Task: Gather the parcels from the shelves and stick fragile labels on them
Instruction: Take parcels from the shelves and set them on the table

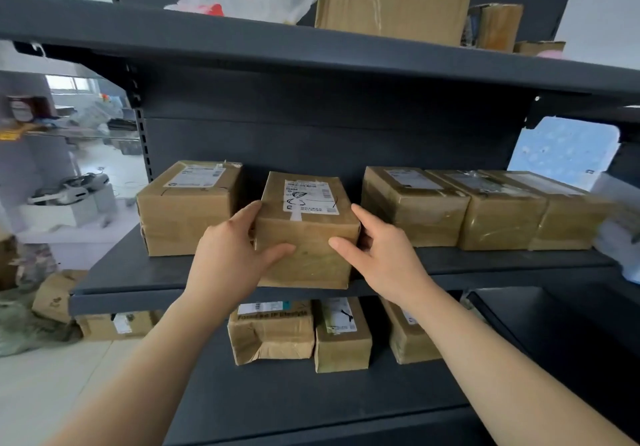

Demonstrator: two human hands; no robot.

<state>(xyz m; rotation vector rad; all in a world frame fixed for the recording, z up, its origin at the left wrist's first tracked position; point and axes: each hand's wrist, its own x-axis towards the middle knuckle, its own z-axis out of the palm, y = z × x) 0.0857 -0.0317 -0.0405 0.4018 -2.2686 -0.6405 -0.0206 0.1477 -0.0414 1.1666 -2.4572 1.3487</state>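
1. My left hand [230,258] presses against the left side of a small brown cardboard parcel with a white shipping label on top [306,234]; the fingers wrap its left face and the thumb lies across the front.
2. My right hand [381,255] mirrors it on the right side, thumb on the front, fingers around the right edge.
3. Both hands clasp the parcel between them, neither fully closed.
4. The parcel sits at the front edge of the dark grey metal middle shelf [138,272].
5. A taped brown box [187,206] stands just left of it, and a row of three taped brown boxes [485,208] to the right.
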